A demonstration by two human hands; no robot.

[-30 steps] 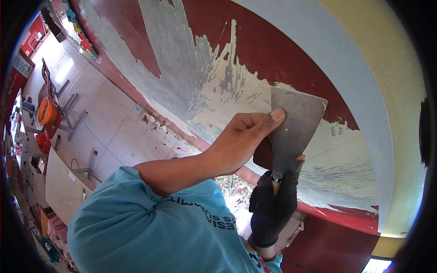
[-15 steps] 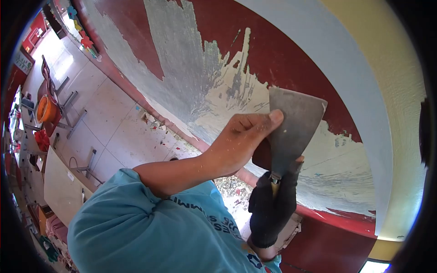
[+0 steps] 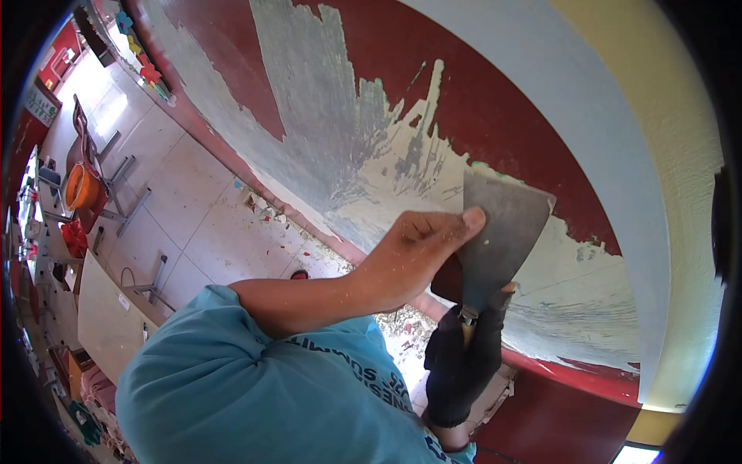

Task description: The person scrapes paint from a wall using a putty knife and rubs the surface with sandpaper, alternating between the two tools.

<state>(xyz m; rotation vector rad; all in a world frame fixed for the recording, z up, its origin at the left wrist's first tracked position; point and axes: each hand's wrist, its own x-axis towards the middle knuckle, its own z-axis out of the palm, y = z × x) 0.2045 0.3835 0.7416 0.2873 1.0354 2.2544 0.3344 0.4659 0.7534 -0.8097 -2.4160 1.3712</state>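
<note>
A wide grey scraper blade [image 3: 506,224] lies against the partly stripped wall, its broad edge pointing up in the view. My bare left hand [image 3: 421,251] grips the blade's left side, thumb on the near face and the other fingers mostly hidden behind. My right hand [image 3: 464,356], in a black glove with a bare fingertip showing, is closed round the scraper's light handle [image 3: 468,329]. Around the blade, the wall [image 3: 495,100] shows dark red paint with ragged edges beside bared cream and grey patches [image 3: 309,85].
Paint chips and debris [image 3: 267,213] lie on the tiled floor [image 3: 185,185] along the wall's foot. To the left are a chair with an orange basin [image 3: 81,187] and a pale table [image 3: 112,313]. A pale blue band and yellow trim border the wall at right.
Both hands and the scraper have shifted slightly down in the view since half a second ago, and so has the wall around them. My grips are unchanged.
</note>
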